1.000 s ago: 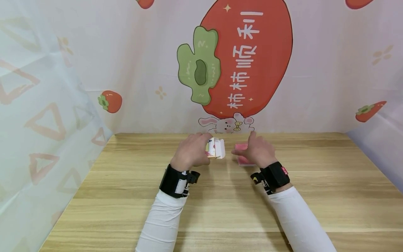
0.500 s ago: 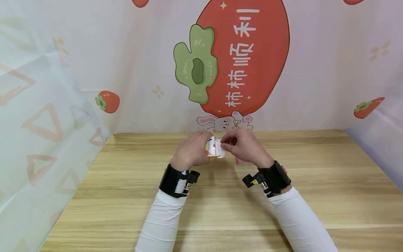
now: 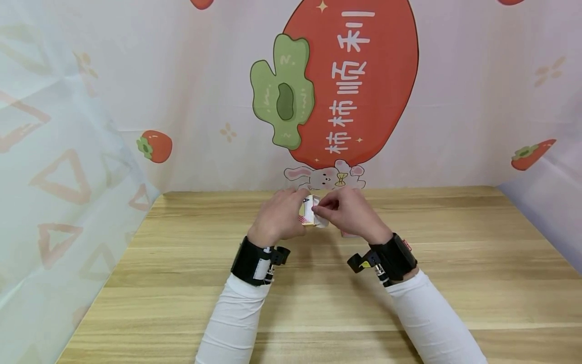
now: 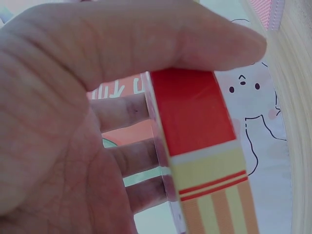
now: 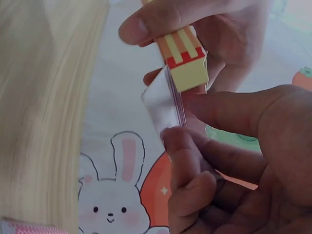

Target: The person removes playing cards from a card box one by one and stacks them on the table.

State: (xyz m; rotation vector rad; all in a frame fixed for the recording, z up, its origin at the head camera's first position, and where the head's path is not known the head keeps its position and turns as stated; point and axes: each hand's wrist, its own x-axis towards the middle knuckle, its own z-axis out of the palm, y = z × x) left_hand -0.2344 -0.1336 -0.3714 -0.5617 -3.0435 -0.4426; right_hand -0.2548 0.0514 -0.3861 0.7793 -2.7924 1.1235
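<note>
My left hand (image 3: pixel 279 215) grips a small playing-card box (image 3: pixel 308 215), thumb along one narrow side and fingers on the other. In the left wrist view, the side of the box (image 4: pixel 195 112) is red with cream and orange stripes. Its open end faces right, with a white flap (image 5: pixel 158 100) folded out. There, the thumb and index finger of my right hand (image 3: pixel 352 212) pinch the thin layered edges of playing cards (image 5: pixel 176 100). Partly hidden under the right hand, a pink-backed deck (image 3: pixel 349 234) lies on the table.
The wooden table (image 3: pixel 291 303) spreads out in front of me. Behind it hangs a white cloth backdrop (image 3: pixel 204 91) with persimmon and rabbit prints, close beyond both hands. More cloth covers the left side.
My right hand has moved left from above the pink deck to the box's open end, and its fingertips have closed there. The left hand has stayed almost still with the box.
</note>
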